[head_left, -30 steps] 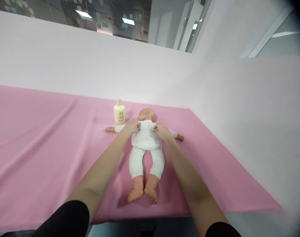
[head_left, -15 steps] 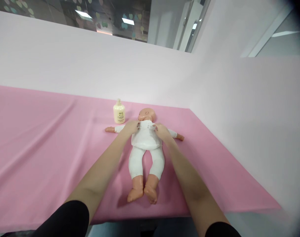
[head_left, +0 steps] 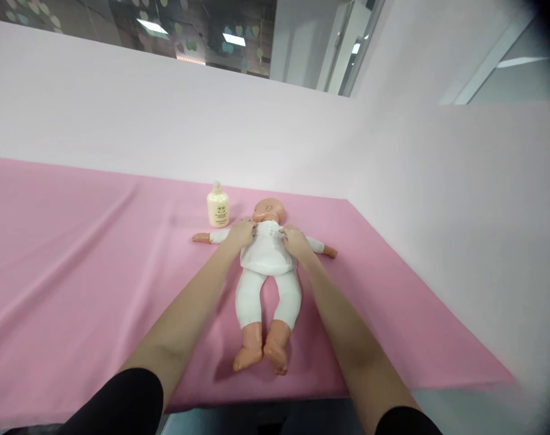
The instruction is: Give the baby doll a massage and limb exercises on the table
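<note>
Head view: one doll (head_left: 269,257) lies on its back on a pink cloth (head_left: 98,254), its head away from the wearer and its bare feet towards the near edge. The doll's head is turned to the side, with an ear uppermost; both its arms are spread outwards, and its legs lie slightly apart, the feet close together. It is dressed in a white top (head_left: 268,261) and white leggings (head_left: 248,299) that stop above the ankles. The wearer's left hand (head_left: 242,233) is in contact with the doll at the left side of its upper chest, by the shoulder, and the right hand (head_left: 296,242) is placed almost symmetrically at the other side. On both hands the fingers are loosely bent, tips inward on the white top; at this range it cannot be determined whether they pinch the fabric or merely rest upon it. Neither hand lifts the doll, whose back is down on the cloth. One pale yellow bottle (head_left: 218,211), bearing dark print, stands upright to the left of the doll's head, just beyond the outstretched arm on that side. Black sleeves (head_left: 125,396) cover the wearer's upper arms, nearer than the doll's feet. Beyond the doll's head rises a white wall (head_left: 166,121).
</note>
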A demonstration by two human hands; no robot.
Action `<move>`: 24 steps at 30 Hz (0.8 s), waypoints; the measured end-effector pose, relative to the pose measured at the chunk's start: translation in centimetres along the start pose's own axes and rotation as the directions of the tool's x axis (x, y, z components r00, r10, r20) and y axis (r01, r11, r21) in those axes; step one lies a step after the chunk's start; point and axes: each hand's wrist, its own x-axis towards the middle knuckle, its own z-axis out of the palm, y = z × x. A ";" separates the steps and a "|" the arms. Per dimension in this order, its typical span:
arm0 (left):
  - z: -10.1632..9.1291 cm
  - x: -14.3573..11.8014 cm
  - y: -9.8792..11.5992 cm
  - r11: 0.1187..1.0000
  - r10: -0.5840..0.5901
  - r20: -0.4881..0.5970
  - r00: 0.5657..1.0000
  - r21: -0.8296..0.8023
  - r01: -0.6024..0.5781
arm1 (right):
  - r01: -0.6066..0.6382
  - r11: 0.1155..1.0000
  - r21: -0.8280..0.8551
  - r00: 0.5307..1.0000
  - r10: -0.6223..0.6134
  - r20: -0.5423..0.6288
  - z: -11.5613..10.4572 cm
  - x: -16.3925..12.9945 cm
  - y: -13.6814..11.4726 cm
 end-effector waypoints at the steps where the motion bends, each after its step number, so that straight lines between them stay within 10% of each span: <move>1: 0.1 0.0 0.0 1.000 0.002 -0.006 1.000 -0.002 -0.002 | 0.000 1.000 0.004 1.000 0.000 -0.005 0.0 0.0 0.0; 24: 1.6 -0.1 -0.3 0.986 -0.124 -0.009 0.992 -0.109 0.122 | -0.175 0.984 -0.030 0.982 0.176 0.071 -0.3 -0.5 -0.4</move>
